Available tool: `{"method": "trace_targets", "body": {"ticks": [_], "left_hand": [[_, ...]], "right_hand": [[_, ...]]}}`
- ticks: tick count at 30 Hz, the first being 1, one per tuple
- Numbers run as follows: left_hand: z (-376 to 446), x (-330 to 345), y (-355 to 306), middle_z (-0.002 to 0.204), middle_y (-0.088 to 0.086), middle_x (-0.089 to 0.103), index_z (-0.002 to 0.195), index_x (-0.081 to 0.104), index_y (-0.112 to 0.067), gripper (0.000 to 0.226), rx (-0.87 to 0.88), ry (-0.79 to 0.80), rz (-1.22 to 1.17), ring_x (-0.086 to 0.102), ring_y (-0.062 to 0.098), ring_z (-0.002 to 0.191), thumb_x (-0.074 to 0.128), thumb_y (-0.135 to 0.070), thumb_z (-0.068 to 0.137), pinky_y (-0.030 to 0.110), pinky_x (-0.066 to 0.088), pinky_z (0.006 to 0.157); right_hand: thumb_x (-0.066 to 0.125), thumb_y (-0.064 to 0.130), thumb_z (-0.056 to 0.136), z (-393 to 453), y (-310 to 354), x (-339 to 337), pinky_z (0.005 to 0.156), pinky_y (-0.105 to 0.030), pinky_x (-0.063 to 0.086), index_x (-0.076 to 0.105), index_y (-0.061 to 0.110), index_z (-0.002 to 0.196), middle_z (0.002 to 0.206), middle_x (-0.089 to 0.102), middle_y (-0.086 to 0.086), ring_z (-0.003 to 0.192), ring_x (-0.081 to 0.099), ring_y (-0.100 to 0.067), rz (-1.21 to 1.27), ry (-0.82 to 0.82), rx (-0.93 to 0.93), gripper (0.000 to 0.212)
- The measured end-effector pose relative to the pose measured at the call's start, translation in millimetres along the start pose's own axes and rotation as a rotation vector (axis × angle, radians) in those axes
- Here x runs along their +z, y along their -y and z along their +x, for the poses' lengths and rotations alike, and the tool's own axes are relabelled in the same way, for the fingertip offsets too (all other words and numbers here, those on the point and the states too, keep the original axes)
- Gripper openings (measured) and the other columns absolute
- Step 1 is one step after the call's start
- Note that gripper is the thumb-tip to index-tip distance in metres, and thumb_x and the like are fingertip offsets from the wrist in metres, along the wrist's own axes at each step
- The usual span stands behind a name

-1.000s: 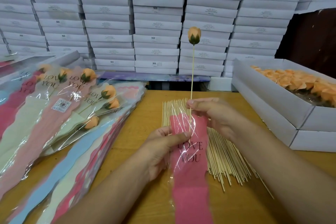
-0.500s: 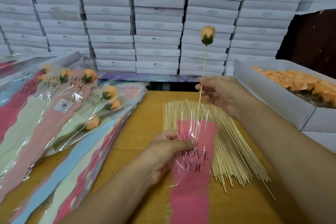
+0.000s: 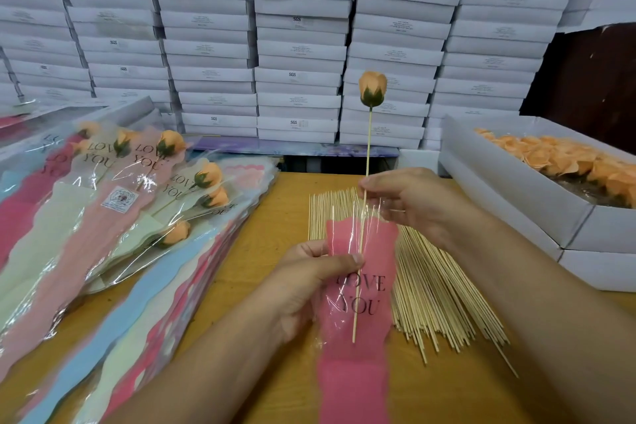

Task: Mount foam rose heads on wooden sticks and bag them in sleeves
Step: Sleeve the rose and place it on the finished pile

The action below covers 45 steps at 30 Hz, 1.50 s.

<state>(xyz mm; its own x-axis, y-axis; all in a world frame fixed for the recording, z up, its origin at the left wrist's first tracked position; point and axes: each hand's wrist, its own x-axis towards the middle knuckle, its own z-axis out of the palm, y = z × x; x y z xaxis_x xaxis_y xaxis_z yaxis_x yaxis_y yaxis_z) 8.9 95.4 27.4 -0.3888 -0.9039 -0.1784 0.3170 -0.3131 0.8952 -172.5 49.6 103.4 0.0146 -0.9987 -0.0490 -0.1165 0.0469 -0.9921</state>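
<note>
Two hands over a wooden table [image 3: 275,217], right hand [image 3: 409,203] pinching a thin wooden stick [image 3: 367,151] topped with an orange foam rosebud [image 3: 372,88], left hand [image 3: 309,280] gripping a glossy pink "LOVE YOU" sleeve [image 3: 358,337], stick tip inside it.

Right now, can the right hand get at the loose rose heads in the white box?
Probably yes, once freed. The white box lies open-topped just right of the right hand, nothing between, rose heads exposed. But its fingers now pinch the stick.

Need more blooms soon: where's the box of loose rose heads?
In the head view, the box sits at the table's right edge, beyond the right hand and the stick pile.
</note>
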Motion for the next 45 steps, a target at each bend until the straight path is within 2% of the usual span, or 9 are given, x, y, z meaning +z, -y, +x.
{"method": "trace_targets", "body": {"ticks": [4, 6, 10, 15, 25, 29, 36, 42, 45], "left_hand": [[-2.3, 1.3, -2.0, 0.098, 0.023, 0.074, 0.107, 0.073, 0.000, 0.053, -0.001, 0.002, 0.005, 0.071, 0.025, 0.070, 0.094, -0.010, 0.059, 0.036, 0.059, 0.065], [-4.5, 3.4, -2.5, 0.095, 0.021, 0.074, 0.102, 0.076, -0.003, 0.043, 0.002, 0.023, 0.003, 0.071, 0.024, 0.068, 0.092, -0.008, 0.062, 0.034, 0.059, 0.063], [-7.3, 6.4, -2.1, 0.077, 0.011, 0.073, 0.075, 0.081, -0.014, 0.017, 0.021, 0.057, 0.008, 0.066, 0.015, 0.058, 0.088, -0.002, 0.064, 0.026, 0.056, 0.056], [-10.5, 8.4, -2.2, 0.078, 0.010, 0.074, 0.076, 0.080, -0.012, 0.016, 0.012, 0.087, 0.036, 0.067, 0.015, 0.061, 0.086, -0.001, 0.066, 0.024, 0.056, 0.058], [-7.6, 5.8, -1.9, 0.077, 0.011, 0.074, 0.069, 0.081, -0.018, 0.015, 0.000, 0.057, 0.040, 0.068, 0.017, 0.061, 0.085, -0.003, 0.066, 0.029, 0.058, 0.059], [-6.2, 3.6, -4.3, 0.092, 0.021, 0.074, 0.090, 0.079, -0.008, 0.028, -0.003, 0.034, 0.041, 0.069, 0.026, 0.071, 0.089, -0.009, 0.064, 0.041, 0.060, 0.073], [-8.1, 5.5, -4.8, 0.085, 0.020, 0.072, 0.093, 0.075, -0.003, 0.029, -0.022, 0.023, 0.036, 0.069, 0.023, 0.063, 0.087, -0.007, 0.067, 0.034, 0.060, 0.061], [-9.6, 7.6, -3.1, 0.097, 0.024, 0.071, 0.115, 0.062, 0.014, 0.055, -0.032, 0.031, 0.051, 0.066, 0.028, 0.075, 0.086, -0.005, 0.070, 0.040, 0.059, 0.075], [-8.7, 7.4, -4.5, 0.092, 0.023, 0.071, 0.106, 0.070, 0.009, 0.042, -0.032, 0.029, 0.032, 0.067, 0.027, 0.072, 0.085, -0.004, 0.069, 0.043, 0.059, 0.077]], "right_hand": [[0.076, 0.019, 0.082, -6.2, -4.7, 4.0, 0.075, -0.033, 0.051, 0.076, 0.009, 0.094, 0.083, 0.072, -0.002, 0.078, 0.062, -0.018, -0.021, 0.042, 0.011, 0.016], [0.075, 0.019, 0.084, -7.0, -3.0, 3.3, 0.078, -0.036, 0.050, 0.076, 0.005, 0.096, 0.084, 0.072, -0.004, 0.079, 0.062, -0.019, -0.035, 0.049, 0.012, 0.019], [0.074, 0.018, 0.086, -1.0, 7.5, -3.0, 0.067, -0.026, 0.051, 0.076, 0.009, 0.089, 0.084, 0.076, -0.002, 0.072, 0.067, -0.010, 0.002, -0.009, -0.014, 0.010], [0.075, 0.014, 0.086, 10.7, 15.3, -11.1, 0.051, -0.019, 0.051, 0.073, 0.006, 0.093, 0.074, 0.075, -0.003, 0.061, 0.066, -0.010, 0.121, -0.112, -0.037, 0.011], [0.075, 0.014, 0.084, 4.9, 5.6, -3.0, 0.056, -0.020, 0.052, 0.073, 0.007, 0.090, 0.074, 0.074, -0.004, 0.063, 0.067, -0.010, 0.076, -0.078, -0.004, 0.009], [0.074, 0.017, 0.085, -5.2, -0.8, 5.3, 0.061, -0.023, 0.053, 0.073, 0.009, 0.091, 0.078, 0.074, -0.001, 0.070, 0.066, -0.012, 0.010, -0.019, 0.007, 0.010], [0.073, 0.016, 0.086, -6.0, 3.7, 4.3, 0.071, -0.030, 0.052, 0.073, 0.006, 0.092, 0.076, 0.072, -0.002, 0.072, 0.066, -0.014, 0.027, -0.027, 0.000, 0.012], [0.075, 0.016, 0.085, 1.8, 10.0, -2.0, 0.060, -0.022, 0.051, 0.073, 0.010, 0.088, 0.079, 0.075, -0.003, 0.063, 0.067, -0.008, 0.096, -0.096, -0.008, 0.008], [0.076, 0.017, 0.084, -2.7, 3.1, -0.6, 0.055, -0.020, 0.051, 0.074, 0.010, 0.087, 0.077, 0.076, -0.001, 0.064, 0.068, -0.007, 0.063, -0.076, -0.001, 0.008]]}}
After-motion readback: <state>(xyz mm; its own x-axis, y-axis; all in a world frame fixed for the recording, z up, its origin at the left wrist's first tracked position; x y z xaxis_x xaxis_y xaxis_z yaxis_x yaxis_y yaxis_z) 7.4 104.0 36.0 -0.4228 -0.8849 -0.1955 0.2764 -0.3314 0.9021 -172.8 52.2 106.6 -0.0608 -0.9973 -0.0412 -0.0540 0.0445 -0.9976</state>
